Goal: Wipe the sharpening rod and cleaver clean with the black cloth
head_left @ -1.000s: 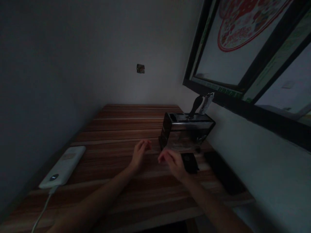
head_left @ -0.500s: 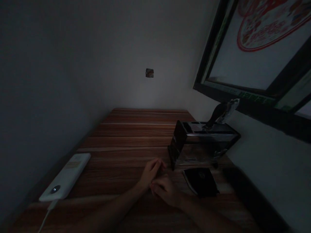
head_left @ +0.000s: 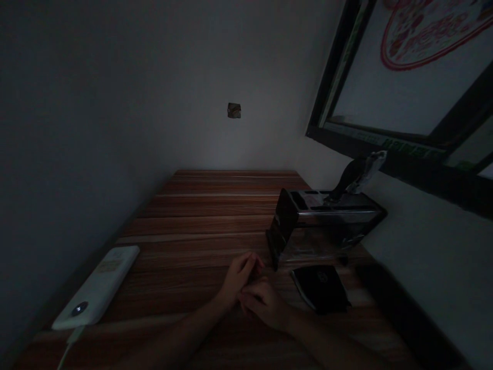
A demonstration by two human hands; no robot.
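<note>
On the table [head_left: 200, 226] — far edge [head_left: 236, 171] well beyond — left hand [head_left: 238, 276] touches right hand [head_left: 267, 306].

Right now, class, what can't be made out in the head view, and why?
Head view:
Anything between the left hand and right hand: hidden by the hands.
Label on the white device: too small to read.
Cable beyond the bottom edge: cut off.
Dark handle, lower end: hidden in the slotted holder.
</note>
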